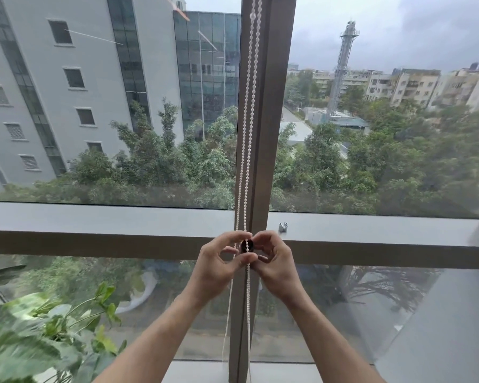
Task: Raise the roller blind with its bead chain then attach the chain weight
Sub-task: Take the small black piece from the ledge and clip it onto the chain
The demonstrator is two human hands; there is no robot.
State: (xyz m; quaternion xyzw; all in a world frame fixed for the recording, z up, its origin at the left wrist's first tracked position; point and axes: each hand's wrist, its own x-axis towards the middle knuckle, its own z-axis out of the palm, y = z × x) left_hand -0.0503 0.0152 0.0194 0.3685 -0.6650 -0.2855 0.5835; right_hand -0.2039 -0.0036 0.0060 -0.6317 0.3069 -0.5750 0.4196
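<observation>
A white bead chain [250, 106] hangs in two strands down the brown vertical window mullion [271, 106]. At the level of the horizontal frame bar, my left hand [216, 268] and my right hand [274, 265] meet around a small dark round chain weight [247, 245]. Fingertips of both hands pinch the weight, and one chain strand crosses its front. Below my hands the strands fall on towards the sill. The roller blind itself is out of view above; the glass is uncovered.
A small grey clip [283, 226] sits on the horizontal window bar [94, 225], just right of the mullion. A leafy green plant [39, 333] fills the lower left. A pale curved surface [459, 313] stands at the lower right.
</observation>
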